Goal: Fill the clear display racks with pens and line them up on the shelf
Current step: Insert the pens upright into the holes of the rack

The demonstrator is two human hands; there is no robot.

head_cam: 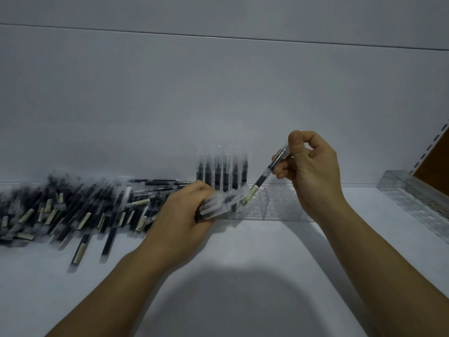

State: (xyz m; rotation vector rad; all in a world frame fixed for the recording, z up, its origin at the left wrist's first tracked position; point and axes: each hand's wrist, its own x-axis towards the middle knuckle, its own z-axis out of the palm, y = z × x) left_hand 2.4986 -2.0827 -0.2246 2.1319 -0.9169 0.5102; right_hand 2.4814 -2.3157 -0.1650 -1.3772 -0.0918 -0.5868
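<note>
Pinching a single pen (267,176) up high with the right hand (313,171), thumb and curled fingers closed on its upper end, slanted down-left so the labelled end points at the clear rack (279,207) in the middle of the frame. Gripping a blurry bundle of pens (223,203) in the left hand (184,210), fingers wrapped round them, just in front of the rack's left end. Already got one standing row (221,171) upright at that left end, with plenty of holes left to the right of it, from the look of things. Big loose pile (73,210) sprawled across the left of the shelf (243,276), plus a second rack (413,198) off at the right edge.

Risks, just guessing: coming in at that slant and missing the hole, or catching the rim and skidding the light rack along. Could also clip the standing row with the bundle hand, sitting so close, and tip pens out. Loosening the left grip while focusing on the right means pens everywhere. Hard to judge holes through clear plastic too.
</note>
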